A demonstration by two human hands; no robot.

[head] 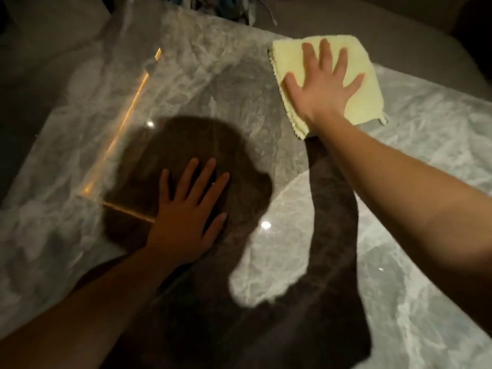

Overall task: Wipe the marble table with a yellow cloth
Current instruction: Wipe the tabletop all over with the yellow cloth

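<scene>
A glossy grey-white marble table (pixel 415 161) fills most of the head view. A folded pale yellow cloth (pixel 364 97) lies flat on it near the far edge, right of centre. My right hand (pixel 323 83) presses flat on the cloth with fingers spread, covering its middle. My left hand (pixel 186 211) rests palm down on the bare marble nearer to me, fingers apart, holding nothing. My head and arms cast a dark shadow across the table's centre.
The table's far edge runs diagonally behind the cloth, with a grey upholstered surface (pixel 399 20) beyond it. Some bluish fabric or cords (pixel 239 9) lie at the top centre. An orange light reflection (pixel 127 118) streaks the marble on the left.
</scene>
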